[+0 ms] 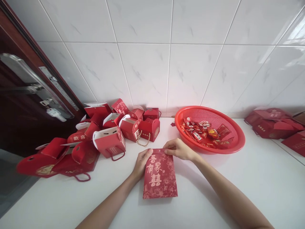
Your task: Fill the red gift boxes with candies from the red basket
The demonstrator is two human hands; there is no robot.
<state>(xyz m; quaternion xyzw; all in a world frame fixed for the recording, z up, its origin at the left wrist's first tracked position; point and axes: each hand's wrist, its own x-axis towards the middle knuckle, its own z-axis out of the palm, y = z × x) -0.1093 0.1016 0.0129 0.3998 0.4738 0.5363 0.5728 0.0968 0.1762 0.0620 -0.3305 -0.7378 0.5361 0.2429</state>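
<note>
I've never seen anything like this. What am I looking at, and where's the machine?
There's no machine here: these are a person's bare hands, seen in one picture from a camera worn on their head, looking forward and down. The left hand and right hand hold the top of a red carton with pale lettering. On the white surface, more red boxes crowd the left, others sit far right, and a red plastic basket holds small wrapped pieces, probably sweets.
</note>
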